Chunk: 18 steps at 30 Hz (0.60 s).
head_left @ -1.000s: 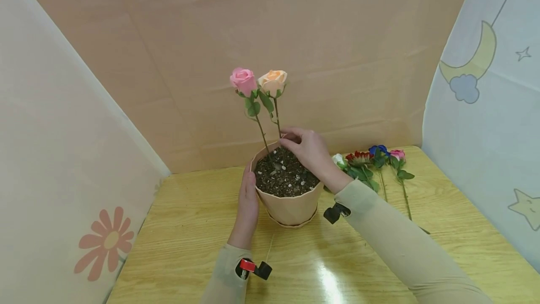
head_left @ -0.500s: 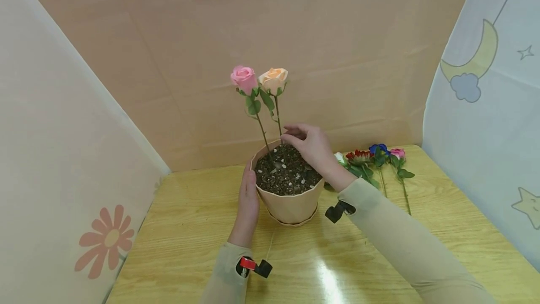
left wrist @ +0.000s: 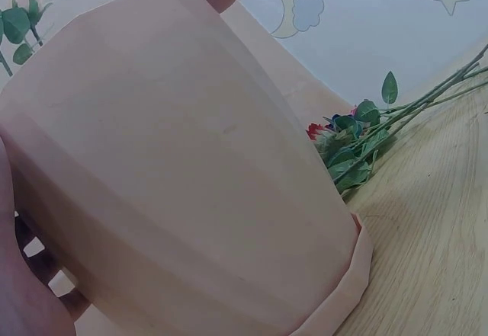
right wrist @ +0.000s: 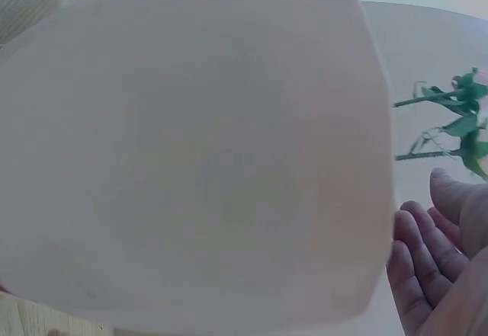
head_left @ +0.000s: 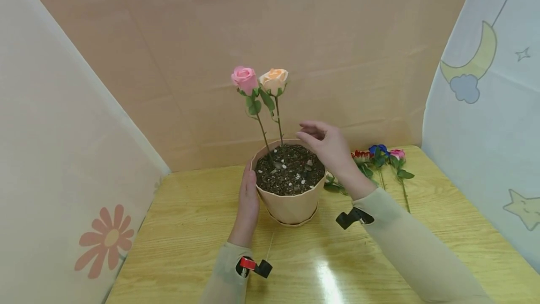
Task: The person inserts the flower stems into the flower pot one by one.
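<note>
A pink rose [head_left: 244, 79] and a peach rose [head_left: 274, 81] stand upright in the dark soil [head_left: 284, 172] of a beige flowerpot [head_left: 294, 208]. My left hand [head_left: 248, 198] lies against the pot's left side; in the left wrist view the pot wall [left wrist: 183, 161] fills most of the picture, with part of that hand at the left edge. Above the pot's right rim hovers my right hand [head_left: 331, 147], its fingers loosely bent and holding nothing, apart from the peach rose's stem. The right wrist view shows those bent fingers [right wrist: 427, 260] beyond the pot.
On the wooden table [head_left: 190, 229], right of the pot, lie several cut flowers, among them a red one [head_left: 363, 155], a blue one [head_left: 378, 149] and a pink one [head_left: 397, 154]. My right forearm passes partly over them. A saucer [head_left: 295, 224] sits under the pot.
My right hand has let go of the peach rose's stem and moved right, away from it. The peach rose stays standing in the soil. My left hand has stayed at the pot.
</note>
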{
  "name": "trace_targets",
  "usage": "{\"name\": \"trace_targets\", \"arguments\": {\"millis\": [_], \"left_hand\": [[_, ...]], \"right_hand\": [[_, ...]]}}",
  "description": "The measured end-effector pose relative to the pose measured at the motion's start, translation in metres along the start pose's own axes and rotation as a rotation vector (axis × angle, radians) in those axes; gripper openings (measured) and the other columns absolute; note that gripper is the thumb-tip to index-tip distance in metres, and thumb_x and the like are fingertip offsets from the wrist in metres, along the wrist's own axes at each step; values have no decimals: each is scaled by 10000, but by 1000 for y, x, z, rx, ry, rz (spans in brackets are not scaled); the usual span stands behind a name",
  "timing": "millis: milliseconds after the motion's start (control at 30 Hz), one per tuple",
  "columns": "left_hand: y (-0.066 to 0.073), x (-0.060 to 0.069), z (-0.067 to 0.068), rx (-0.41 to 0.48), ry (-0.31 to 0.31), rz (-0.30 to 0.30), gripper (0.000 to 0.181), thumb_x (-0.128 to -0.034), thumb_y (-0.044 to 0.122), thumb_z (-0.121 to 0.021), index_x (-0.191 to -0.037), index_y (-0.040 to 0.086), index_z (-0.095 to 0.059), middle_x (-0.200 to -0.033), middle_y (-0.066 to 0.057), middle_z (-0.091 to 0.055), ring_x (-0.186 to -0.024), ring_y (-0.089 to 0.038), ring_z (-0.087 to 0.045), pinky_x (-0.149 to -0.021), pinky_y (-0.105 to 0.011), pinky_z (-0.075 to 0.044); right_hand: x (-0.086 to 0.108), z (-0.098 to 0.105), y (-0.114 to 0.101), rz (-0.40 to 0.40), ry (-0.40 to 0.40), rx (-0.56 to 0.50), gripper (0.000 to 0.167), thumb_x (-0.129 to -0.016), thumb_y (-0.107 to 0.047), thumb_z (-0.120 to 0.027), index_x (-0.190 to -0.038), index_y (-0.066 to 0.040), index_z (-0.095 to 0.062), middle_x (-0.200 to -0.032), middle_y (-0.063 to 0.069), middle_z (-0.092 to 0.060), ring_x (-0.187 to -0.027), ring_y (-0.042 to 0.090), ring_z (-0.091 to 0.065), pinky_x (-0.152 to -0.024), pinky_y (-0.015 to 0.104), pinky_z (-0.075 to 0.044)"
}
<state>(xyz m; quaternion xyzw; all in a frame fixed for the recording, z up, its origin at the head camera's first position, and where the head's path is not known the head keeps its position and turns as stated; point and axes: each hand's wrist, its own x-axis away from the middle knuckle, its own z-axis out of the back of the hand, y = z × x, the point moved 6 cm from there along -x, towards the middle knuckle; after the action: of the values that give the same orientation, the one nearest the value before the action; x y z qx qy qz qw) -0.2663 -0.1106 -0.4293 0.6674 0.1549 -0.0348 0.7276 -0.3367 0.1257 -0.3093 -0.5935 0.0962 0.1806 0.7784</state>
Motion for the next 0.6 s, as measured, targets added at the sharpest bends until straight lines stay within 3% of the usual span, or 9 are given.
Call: {"name": "trace_targets", "arguments": {"millis": [267,600], "left_hand": [[-2,0,0,-8,-1,6,665,-1216,500,-271,-1780,151,-218,-1818,-85,-215,-1676,-309,-155,-1335,-589,-129],[-2,-2,0,-37,-10,5,616,-1222,460,-253,-1782,206,-228,-1826,-65,-196,-1679,-306,-137,-1323,-635,-120]], "right_hand": [[16,32,11,-13,57,75,432,-1044,-411,-800,-1399,-165,-772,-1248,19,-785,-1117,171,-719,-946,286,-556],[36,68,28,-29,95,153,419,-1050,-392,-799,-1386,-144,-782,-1208,60,-808,-987,82,-729,-804,192,-554]]}}
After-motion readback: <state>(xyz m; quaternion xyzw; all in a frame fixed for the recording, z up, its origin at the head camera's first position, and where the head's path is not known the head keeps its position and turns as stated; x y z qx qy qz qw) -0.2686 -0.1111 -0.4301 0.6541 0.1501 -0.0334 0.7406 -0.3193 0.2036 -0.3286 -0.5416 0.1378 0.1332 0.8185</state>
